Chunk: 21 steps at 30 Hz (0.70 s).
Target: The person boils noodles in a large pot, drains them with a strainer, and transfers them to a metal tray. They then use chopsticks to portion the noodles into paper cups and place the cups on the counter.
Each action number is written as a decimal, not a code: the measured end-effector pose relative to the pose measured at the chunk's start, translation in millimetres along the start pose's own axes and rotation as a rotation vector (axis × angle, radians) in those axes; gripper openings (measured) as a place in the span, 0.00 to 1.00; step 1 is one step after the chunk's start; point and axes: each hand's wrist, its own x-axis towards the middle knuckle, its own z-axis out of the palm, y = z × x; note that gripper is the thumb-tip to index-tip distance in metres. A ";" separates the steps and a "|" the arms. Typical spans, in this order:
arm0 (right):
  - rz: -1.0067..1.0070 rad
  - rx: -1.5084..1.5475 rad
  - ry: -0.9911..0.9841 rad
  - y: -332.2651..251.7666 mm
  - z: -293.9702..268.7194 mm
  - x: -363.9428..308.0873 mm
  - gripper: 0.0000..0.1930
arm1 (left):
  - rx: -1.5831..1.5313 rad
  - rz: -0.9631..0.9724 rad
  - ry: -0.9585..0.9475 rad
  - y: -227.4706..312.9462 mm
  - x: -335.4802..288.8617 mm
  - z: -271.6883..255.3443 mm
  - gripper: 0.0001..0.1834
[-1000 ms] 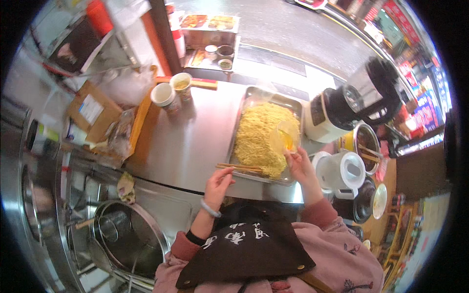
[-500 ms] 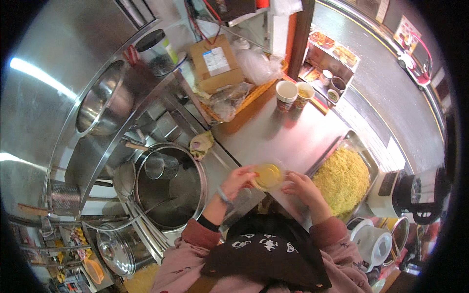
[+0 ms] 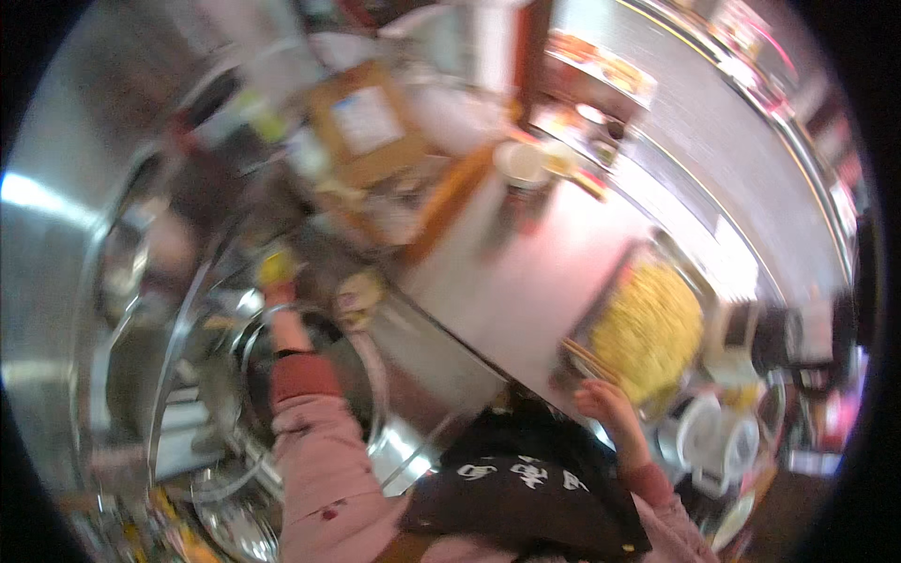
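Observation:
My left hand (image 3: 280, 292), blurred, reaches out to the left beyond the large metal pot (image 3: 377, 380). Its fingers close on a small yellow-looking thing (image 3: 276, 267), seemingly the shallow see-through round container with yellow in it. Lower right, my right hand (image 3: 605, 403) is closed on a pair of brown chopsticks (image 3: 589, 357). Their upper stretch shows by the near left side of the metal tray (image 3: 678, 242). Heaped in that tray are yellow noodles (image 3: 649, 328).
Two paper cups (image 3: 522, 167) stand toward the far side of the white counter (image 3: 554, 253). A cardboard box (image 3: 361, 122) is at the back left. A crumpled cloth-like thing (image 3: 358, 298) lies beside the pot. White appliances (image 3: 704, 436) stand right of my right hand.
My hands have parted. The left has swung left and away over the pot, taking the yellow-looking thing along. My right has drawn back toward the tray's near side and now has chopsticks.

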 end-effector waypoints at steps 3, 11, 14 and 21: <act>0.015 0.015 0.136 5.9 -18.5 -12.9 0.13 | 0.299 -0.110 0.019 1.0 34.2 3.3 0.17; -0.078 -0.179 0.350 0.6 -48.7 -30.2 0.10 | 1.009 0.047 0.430 52.2 -78.4 47.0 0.23; -0.330 -0.657 0.541 -13.7 -52.0 -18.1 0.07 | 0.894 0.149 0.168 1.3 -182.9 107.3 0.19; -0.579 -1.234 0.294 -24.3 -26.2 52.5 0.20 | 1.096 -0.324 -0.803 -149.1 -413.1 262.2 0.18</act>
